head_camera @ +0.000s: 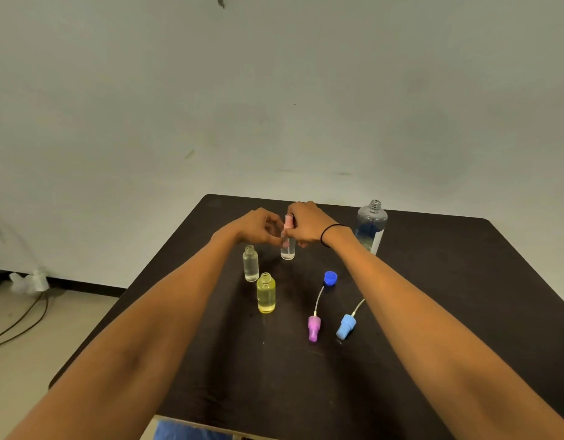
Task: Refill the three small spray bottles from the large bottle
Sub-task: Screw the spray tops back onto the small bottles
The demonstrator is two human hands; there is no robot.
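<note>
At the middle of the bench (433, 312), the left hand (258, 227) pinches the small clear spray bottle (288, 247) while the right hand (306, 222) closes around its pink sprayer cap (288, 221). Light, slick and tippy, it is probably best steadied low on the body.

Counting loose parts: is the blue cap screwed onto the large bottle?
No, the blue cap lies on the table, and the large bottle stands open-necked.
</note>
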